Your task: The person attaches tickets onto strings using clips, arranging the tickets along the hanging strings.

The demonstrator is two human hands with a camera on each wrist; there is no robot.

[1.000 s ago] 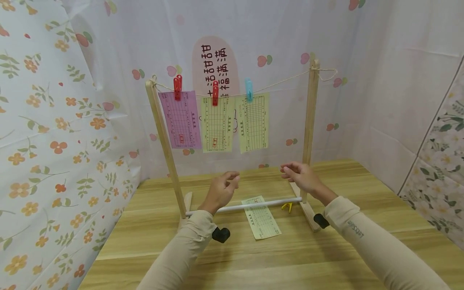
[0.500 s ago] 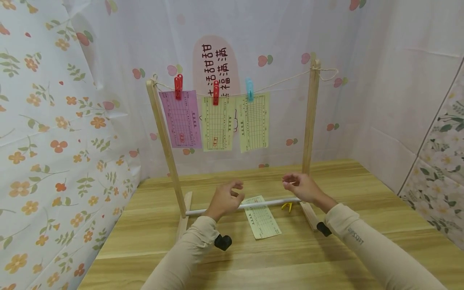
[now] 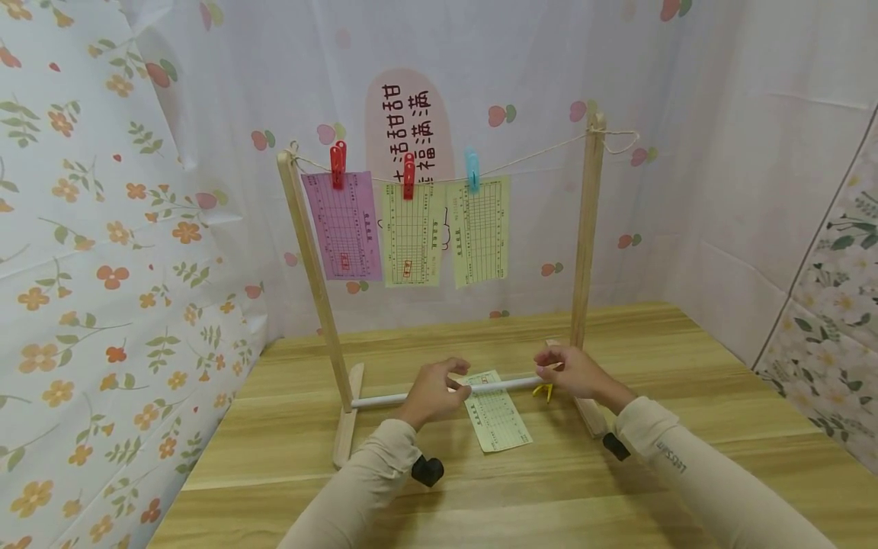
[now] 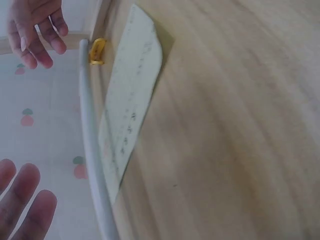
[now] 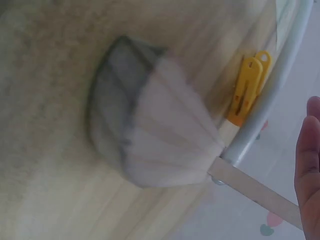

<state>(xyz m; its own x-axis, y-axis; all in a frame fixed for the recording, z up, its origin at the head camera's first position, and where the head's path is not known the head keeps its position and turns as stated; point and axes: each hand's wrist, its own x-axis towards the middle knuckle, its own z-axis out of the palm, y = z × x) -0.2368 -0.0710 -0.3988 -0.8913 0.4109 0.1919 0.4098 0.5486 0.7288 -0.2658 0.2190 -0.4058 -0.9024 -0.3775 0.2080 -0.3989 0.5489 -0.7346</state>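
Observation:
My left hand [image 3: 434, 393] hovers over the white rod [image 3: 384, 399], fingers loosely bent and holding nothing. Just right of it, a pale yellow-green printed slip [image 3: 499, 423] lies on the table, its upper part passing under the rod. My right hand [image 3: 579, 374] is near the rod's right end, its fingers relaxed and nothing in them. A yellow clothespin [image 3: 543, 392] lies below those fingertips. In the right wrist view this clothespin [image 5: 245, 92] is seen beside the rod [image 5: 270, 107]. The left wrist view has the slip [image 4: 130, 90] along the rod, with the fingers of both hands apart from it.
Two wooden posts, left [image 3: 315, 282] and right [image 3: 586, 236], carry a string [image 3: 535, 155]. From it hang a purple slip [image 3: 343, 229] and two yellow-green slips, held by two red clothespins [image 3: 408, 177] and a blue clothespin [image 3: 472, 171]. A patterned curtain stands behind the table [image 3: 274, 488].
Both hands have come down toward the table, the left also moving right toward the slip. The hanging slips, the lying slip and the yellow clothespin stay put.

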